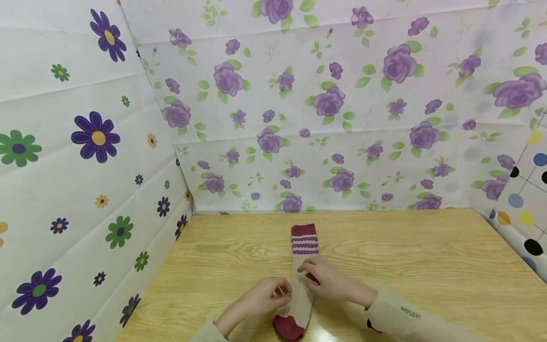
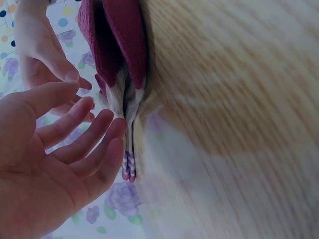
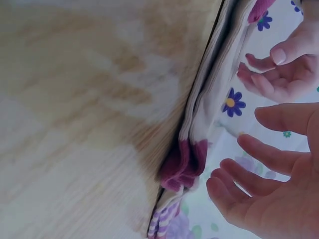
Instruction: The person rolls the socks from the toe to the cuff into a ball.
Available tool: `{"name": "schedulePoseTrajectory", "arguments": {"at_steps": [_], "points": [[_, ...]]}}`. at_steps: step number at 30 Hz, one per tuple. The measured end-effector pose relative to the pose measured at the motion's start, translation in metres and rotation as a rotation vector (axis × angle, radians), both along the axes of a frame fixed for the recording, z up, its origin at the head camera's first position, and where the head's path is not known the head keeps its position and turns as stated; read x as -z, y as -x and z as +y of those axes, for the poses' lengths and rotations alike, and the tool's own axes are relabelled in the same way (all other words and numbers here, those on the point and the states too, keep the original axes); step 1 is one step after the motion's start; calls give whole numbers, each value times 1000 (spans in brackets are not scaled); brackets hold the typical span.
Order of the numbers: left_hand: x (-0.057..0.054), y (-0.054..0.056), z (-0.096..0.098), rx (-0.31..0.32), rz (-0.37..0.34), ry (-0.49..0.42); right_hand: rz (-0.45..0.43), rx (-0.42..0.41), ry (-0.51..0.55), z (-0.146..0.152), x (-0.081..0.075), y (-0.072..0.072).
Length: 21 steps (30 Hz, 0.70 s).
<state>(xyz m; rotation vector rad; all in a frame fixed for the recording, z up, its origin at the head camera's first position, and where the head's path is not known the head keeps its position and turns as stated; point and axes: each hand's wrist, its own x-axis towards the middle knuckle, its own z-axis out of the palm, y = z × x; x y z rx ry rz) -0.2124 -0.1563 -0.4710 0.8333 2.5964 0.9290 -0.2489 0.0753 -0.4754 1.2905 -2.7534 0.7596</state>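
Note:
A pair of beige socks [image 1: 303, 304] lies flat on the table, one on top of the other. Maroon marks the cuffs, heels and toes, and purple stripes run below the cuffs, which point to the far side. My left hand [image 1: 266, 297] is at the left edge of the socks near the toe end, fingers loosely bent with nothing in them. Across from it, my right hand [image 1: 330, 281] is over the middle of the socks by the maroon heel [image 3: 184, 164], its fingers also relaxed and apart. In the left wrist view the maroon toes [image 2: 114, 40] part slightly, showing two layers.
The wooden table [image 1: 384, 247] extends to both sides of the socks. A purple-rose curtain [image 1: 363, 118] hangs behind it, a daisy-patterned sheet [image 1: 141, 204] stands along the left, and a dotted sheet [image 1: 525, 199] is at the right edge.

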Motion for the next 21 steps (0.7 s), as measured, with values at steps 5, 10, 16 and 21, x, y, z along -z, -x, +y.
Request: {"name": "schedulePoseTrajectory", "arguments": {"at_steps": [5,10,16,21], "points": [[-1,-2,-1,19,38,40,-25,-15,-28,-2,-1,-4],[0,-5,-3,33,66,45,-52,-5,-32,-2,-1,-10],[0,-9,-5,29,73,42,-70,-20,-40,-4,-2,-15],[-2,-12,-6,33,64,55,-85,-25,-57,-5,-4,-19]]}}
